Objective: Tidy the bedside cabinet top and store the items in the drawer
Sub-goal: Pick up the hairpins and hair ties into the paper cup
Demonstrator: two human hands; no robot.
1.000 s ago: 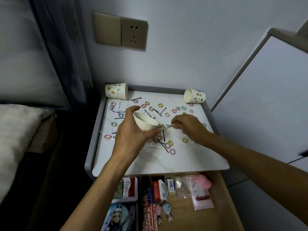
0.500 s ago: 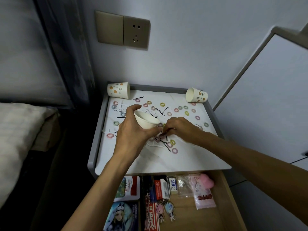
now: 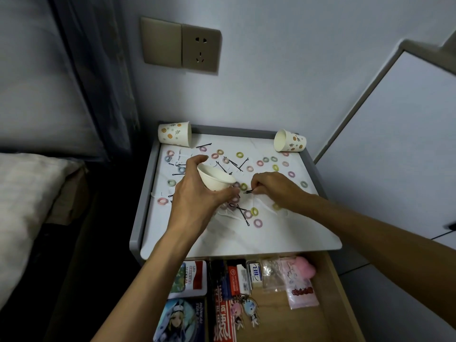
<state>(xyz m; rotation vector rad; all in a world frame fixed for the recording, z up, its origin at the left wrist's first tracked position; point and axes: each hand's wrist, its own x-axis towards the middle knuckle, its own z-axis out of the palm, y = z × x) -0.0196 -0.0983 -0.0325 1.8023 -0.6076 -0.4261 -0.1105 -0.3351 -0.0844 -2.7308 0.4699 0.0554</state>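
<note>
My left hand (image 3: pixel 197 193) grips a white paper cup (image 3: pixel 215 179), tilted with its mouth up and to the left, above the middle of the white cabinet top (image 3: pixel 246 238). Just to its right, my right hand (image 3: pixel 274 187) pinches black hairpins (image 3: pixel 248 191) with the fingertips, close to the cup's side. Several small coloured hair ties (image 3: pixel 257 222) and more black hairpins (image 3: pixel 235 162) lie scattered over the top. The wooden drawer (image 3: pixel 330 292) below stands pulled out.
Two patterned paper cups lie on their sides at the back corners, one left (image 3: pixel 174 133) and one right (image 3: pixel 290 140). The drawer holds boxes (image 3: pixel 192 277), keychain figures (image 3: pixel 244 309), plastic bags (image 3: pixel 299 287) and a pink item (image 3: pixel 307 266). A bed (image 3: pixel 22 206) is left, a white panel (image 3: pixel 394 156) right.
My right hand has drawn back from the spot beside the cup and now pinches hairpins at its fingertips. My left hand keeps the cup in about the same place.
</note>
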